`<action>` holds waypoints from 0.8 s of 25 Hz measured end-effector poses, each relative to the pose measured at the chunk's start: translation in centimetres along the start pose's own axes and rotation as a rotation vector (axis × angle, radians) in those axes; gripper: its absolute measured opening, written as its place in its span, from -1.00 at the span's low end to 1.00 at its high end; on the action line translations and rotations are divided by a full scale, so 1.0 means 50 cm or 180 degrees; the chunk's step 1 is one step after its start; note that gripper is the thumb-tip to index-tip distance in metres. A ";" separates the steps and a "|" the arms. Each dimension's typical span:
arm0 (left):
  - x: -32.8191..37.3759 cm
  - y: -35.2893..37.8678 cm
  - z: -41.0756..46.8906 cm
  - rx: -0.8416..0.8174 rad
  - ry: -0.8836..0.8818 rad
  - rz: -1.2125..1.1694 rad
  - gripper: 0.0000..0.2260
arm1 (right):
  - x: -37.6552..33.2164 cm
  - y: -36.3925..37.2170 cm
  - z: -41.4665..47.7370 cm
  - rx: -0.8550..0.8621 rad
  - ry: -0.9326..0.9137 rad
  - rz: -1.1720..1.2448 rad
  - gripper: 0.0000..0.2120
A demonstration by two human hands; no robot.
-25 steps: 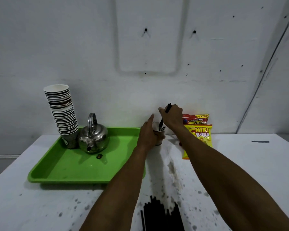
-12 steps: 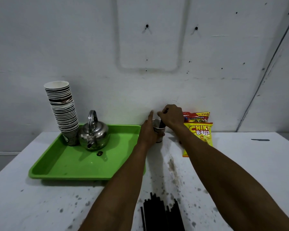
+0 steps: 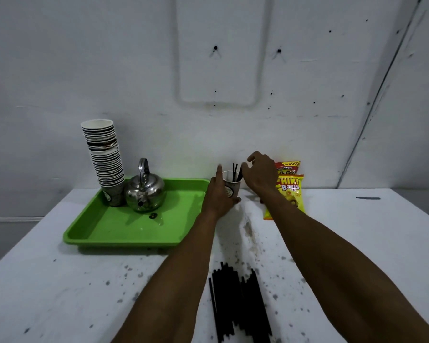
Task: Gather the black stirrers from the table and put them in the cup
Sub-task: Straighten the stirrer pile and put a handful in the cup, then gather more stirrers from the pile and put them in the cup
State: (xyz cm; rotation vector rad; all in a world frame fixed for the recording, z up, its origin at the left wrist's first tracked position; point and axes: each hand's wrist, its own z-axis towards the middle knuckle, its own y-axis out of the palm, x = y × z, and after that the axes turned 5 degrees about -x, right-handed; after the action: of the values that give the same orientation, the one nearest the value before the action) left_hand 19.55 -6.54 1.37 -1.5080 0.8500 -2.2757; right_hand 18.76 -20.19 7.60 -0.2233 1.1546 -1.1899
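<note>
White speckled table [image 3: 60, 293], left grip [image 3: 219, 194] wrapping cup [image 3: 232, 186], thin black stirrers [image 3: 235, 172] upright inside, right grip [image 3: 259, 174] spread.

White table [image 3: 60, 293] fills the lower view, its top speckled with dark spots and a grubby smear running down the middle. On the left sits a green tray [image 3: 124, 233], flat on the surface. Just right of the tray's far corner stands the cup [image 3: 233, 189], upright on the tabletop near the wall. Beside that, further right, a yellow snack packet [image 3: 291, 194] lies against the wall end (a red packet [image 3: 287, 167] behind it). At the near edge, a bundle of black stirrers [image 3: 238, 305] lies loose, roughly parallel, pointing away. Far right, a small dark mark [image 3: 368, 198] on the surface.
</note>
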 end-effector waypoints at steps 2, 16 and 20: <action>0.005 0.000 -0.031 -0.0022 -0.0020 0.0086 0.11 | 0.004 -0.011 -0.029 0.0055 0.0060 0.0012 -0.75; 0.026 0.007 -0.194 -0.0895 0.0496 0.1127 -0.50 | 0.062 -0.047 -0.178 -0.1812 0.0380 -0.0977 -0.64; 0.034 0.008 -0.219 -0.0997 0.0517 0.1152 -0.52 | 0.071 -0.050 -0.202 -0.1911 0.0406 -0.0950 -0.72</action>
State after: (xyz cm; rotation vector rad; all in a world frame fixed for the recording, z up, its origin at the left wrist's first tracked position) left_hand 8.87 -4.28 -0.67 -1.1670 1.4520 -2.0827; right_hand 8.93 -19.99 2.62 -0.8069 1.6146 -1.0938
